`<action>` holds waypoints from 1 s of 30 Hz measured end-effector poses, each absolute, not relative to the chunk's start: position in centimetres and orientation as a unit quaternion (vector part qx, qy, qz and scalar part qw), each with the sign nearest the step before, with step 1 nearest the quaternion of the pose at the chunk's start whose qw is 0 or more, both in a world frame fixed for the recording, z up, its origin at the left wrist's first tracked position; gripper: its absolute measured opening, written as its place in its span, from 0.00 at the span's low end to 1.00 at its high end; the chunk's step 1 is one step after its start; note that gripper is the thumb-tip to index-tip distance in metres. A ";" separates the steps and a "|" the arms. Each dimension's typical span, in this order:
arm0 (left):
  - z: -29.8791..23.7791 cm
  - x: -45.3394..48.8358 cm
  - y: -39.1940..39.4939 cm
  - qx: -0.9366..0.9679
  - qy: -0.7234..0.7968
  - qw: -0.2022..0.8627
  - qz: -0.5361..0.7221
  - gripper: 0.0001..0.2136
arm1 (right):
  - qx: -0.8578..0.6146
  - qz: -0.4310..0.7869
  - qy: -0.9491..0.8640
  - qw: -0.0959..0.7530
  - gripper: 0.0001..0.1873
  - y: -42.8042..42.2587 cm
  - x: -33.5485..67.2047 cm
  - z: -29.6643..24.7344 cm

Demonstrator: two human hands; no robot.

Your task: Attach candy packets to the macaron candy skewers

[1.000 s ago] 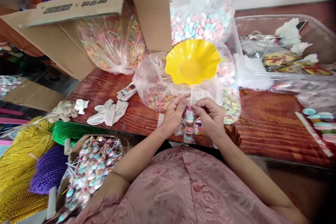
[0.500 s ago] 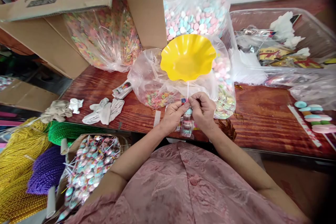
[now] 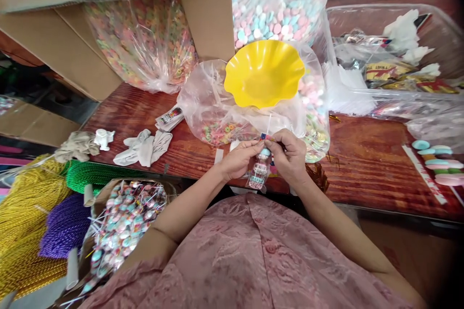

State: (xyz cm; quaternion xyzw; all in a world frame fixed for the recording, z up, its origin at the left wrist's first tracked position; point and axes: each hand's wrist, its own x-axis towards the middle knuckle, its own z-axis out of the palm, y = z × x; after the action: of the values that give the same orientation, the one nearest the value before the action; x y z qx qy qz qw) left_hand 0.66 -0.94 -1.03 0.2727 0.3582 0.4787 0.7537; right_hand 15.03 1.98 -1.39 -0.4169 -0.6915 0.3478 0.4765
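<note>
A candy skewer (image 3: 259, 170), a thin white stick strung with pastel sweets in a clear printed wrapper, hangs between both hands at the table's near edge. My left hand (image 3: 237, 159) pinches the wrapper's top from the left. My right hand (image 3: 288, 157) pinches the same spot from the right, fingers closed. The white stick pokes up above the fingers toward a yellow scalloped bowl (image 3: 264, 73), which rests on a clear bag of ring candies (image 3: 217, 120).
A cardboard box (image 3: 65, 43) with a bag of sweets stands at the back left, a bag of pink and blue candies (image 3: 277, 9) behind the bowl. White gloves (image 3: 143, 147) lie left. Finished skewers (image 3: 437, 164) lie right. A box of wrapped skewers (image 3: 126, 222) and cord rolls sit below left.
The view has shifted slightly. Both hands have stayed pinched on the wrapper's top, turning a little, and the candy skewer now tilts to the left beneath them.
</note>
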 end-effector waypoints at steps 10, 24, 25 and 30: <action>-0.4 -1.5 -0.9 0.307 0.324 0.818 0.363 0.18 | -0.325 0.158 -0.836 0.413 0.08 2.9 17.0 -0.5; -0.5 -1.5 -2.5 0.585 0.326 0.739 0.075 0.18 | -0.195 0.012 -0.966 0.170 0.12 -0.6 20.1 0.2; -0.2 -1.2 -2.7 0.659 0.363 0.654 0.081 0.17 | -0.245 0.043 -0.956 0.154 0.12 -0.9 20.2 -0.2; 0.6 1.0 -3.1 0.801 0.437 0.373 0.170 0.13 | -0.396 0.148 -0.895 0.143 0.13 -2.1 21.1 -0.4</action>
State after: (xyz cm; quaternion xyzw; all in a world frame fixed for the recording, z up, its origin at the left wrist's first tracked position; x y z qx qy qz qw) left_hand 1.02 -3.06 0.64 0.8007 0.4369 0.1698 0.3730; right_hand 21.06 -2.10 -0.41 -0.3960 -0.8949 0.1478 0.1432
